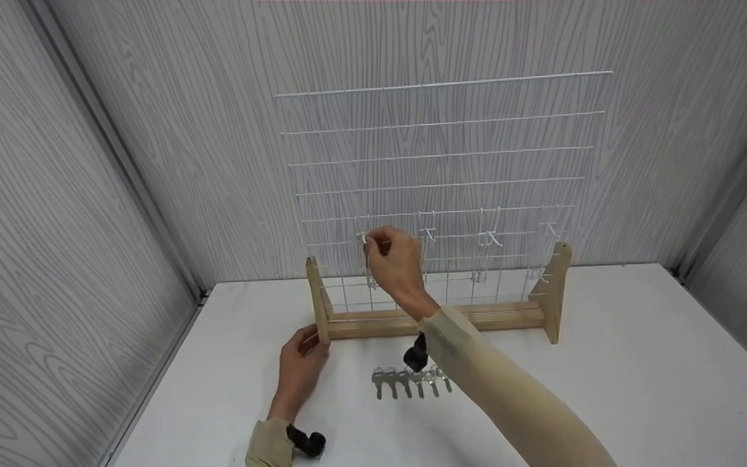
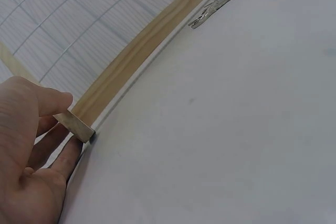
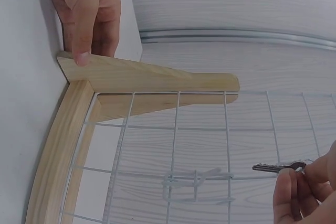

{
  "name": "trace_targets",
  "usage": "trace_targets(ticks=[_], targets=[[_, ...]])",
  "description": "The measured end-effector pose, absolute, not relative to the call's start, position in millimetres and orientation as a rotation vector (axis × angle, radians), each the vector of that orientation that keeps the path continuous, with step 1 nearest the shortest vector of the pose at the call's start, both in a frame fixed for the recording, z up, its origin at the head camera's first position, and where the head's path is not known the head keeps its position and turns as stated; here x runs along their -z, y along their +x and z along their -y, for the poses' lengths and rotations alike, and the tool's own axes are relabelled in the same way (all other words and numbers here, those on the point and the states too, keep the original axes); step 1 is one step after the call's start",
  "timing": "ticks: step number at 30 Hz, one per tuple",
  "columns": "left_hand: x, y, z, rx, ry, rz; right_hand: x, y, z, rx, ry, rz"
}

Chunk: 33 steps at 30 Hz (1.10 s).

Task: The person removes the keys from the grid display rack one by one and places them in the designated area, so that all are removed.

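My right hand [image 1: 399, 263] pinches a metal key [image 3: 273, 168] by its head, up at the leftmost white hook [image 1: 362, 237] of the wire grid. Whether the key touches the hook is hard to make out. Low at the left, my left hand [image 1: 301, 370] holds the front end of the wooden stand's left side piece [image 2: 77, 127], thumb on one face and fingers on the other. The white wire grid [image 1: 441, 157] stands upright in this stand. Several keys [image 1: 394, 383] with rings lie in a row on the table before it.
More white hooks, among them one in the middle [image 1: 491, 238] and one at the right [image 1: 550, 228], hang on the grid. The stand's right side piece [image 1: 558, 292] rests on the white table [image 1: 607, 363]. Wood-patterned panels [image 1: 153, 130] enclose the table behind and at both sides.
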<state>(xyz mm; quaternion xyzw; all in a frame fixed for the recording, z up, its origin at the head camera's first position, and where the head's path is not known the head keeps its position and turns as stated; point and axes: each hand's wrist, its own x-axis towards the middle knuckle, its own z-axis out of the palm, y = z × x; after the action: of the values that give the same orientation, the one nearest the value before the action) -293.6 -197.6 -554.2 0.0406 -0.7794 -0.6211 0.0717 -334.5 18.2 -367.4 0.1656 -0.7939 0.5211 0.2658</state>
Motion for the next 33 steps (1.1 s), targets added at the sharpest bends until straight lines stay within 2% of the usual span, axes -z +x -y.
trace_targets(ticks=[33], targets=[[554.3, -292.3, 198.5, 1.864, 0.097, 2.316, 360.0, -308.9, -29.6, -1.499, 0.579, 2.129]])
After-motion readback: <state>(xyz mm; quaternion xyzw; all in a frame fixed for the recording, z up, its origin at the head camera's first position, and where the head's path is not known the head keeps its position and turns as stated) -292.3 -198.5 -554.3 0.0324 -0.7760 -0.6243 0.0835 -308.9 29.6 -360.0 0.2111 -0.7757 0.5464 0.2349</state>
